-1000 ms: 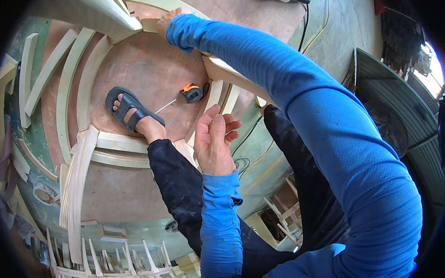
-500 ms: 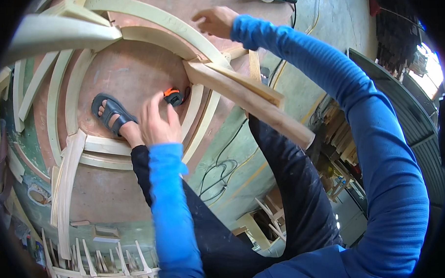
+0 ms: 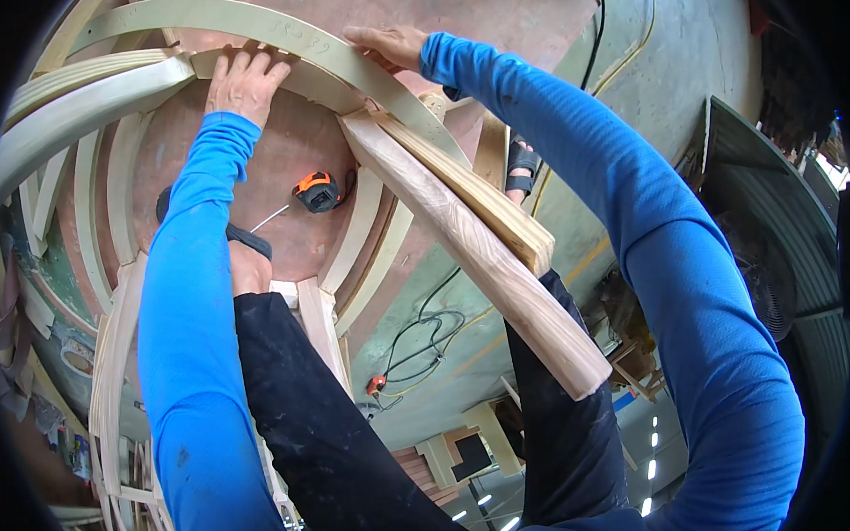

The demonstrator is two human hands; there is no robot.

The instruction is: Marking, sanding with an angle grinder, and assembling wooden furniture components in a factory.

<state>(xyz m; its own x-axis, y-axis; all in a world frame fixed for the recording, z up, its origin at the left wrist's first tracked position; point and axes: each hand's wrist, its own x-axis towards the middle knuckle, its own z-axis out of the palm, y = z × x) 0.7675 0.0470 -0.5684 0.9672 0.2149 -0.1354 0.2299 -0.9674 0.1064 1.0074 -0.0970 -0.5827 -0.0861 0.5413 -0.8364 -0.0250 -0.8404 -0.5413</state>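
My left hand (image 3: 245, 83) lies with spread fingers against the inner curved wooden rail (image 3: 318, 87) of a round chair-like frame. Above that rail arches a wide, flat curved wooden strip (image 3: 276, 25) with pencil marks. At its outer edge my right hand (image 3: 389, 48) grips the strip, its fingers stretched along the edge; its lower fingers are partly hidden. A thick, rounded wooden leg (image 3: 481, 263) juts toward me from the frame's right joint, beside a second squared piece (image 3: 474, 194). Inside the ring, an orange and black tape measure (image 3: 317, 192) rests on the brown board.
My sandaled foot stands inside the ring, partly behind my left sleeve. Black and yellow cables (image 3: 432, 335) coil on the floor. A curved wooden arm (image 3: 92, 113) reaches in at the upper left. Corrugated metal sheeting (image 3: 769, 207) stands at right, and wooden frames (image 3: 128, 482) stack at lower left.
My left hand has moved up and away from near the tape measure to the curved rail. My right hand has come down onto the curved strip's edge. The view has shifted.
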